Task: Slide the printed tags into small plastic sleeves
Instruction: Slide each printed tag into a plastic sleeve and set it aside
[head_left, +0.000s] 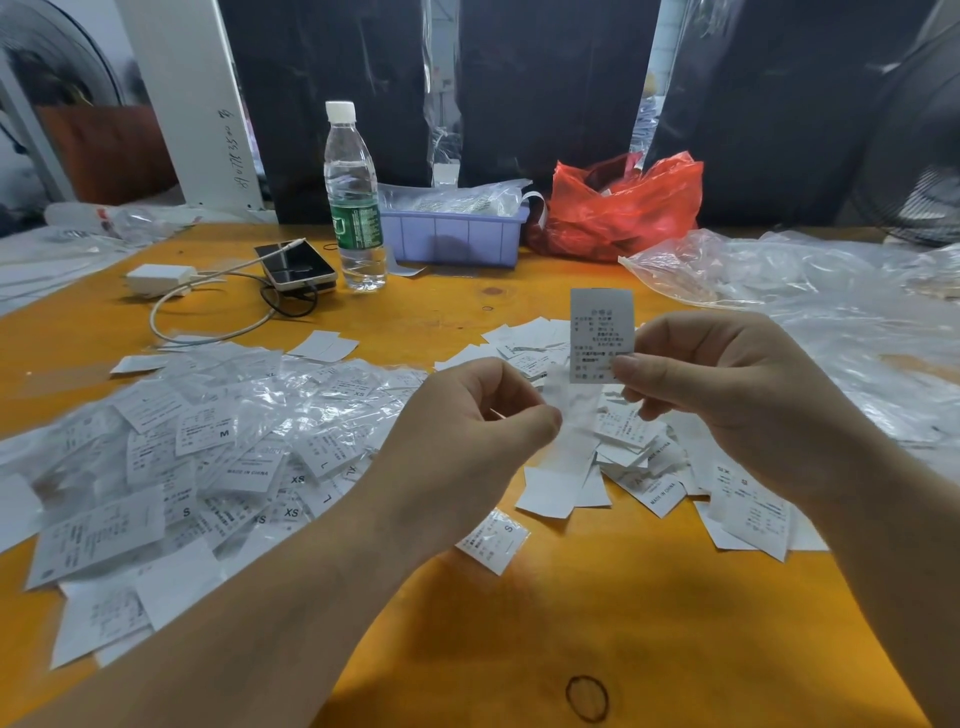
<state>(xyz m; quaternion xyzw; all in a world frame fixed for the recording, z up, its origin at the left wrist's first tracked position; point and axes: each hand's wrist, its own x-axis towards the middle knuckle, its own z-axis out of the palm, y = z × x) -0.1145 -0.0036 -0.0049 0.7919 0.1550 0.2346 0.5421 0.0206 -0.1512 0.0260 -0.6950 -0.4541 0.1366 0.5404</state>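
Your right hand pinches a printed tag upright; your left hand pinches a clear sleeve at its five o'clock (mouth unclear). Next: line them up.

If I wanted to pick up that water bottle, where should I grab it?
Grab the water bottle around its middle, at the green label, coming from the front. It stands upright with its white cap on, and its body is round and narrow enough to wrap fingers around. The purple bin crowds its right side and the phone sits on its left.
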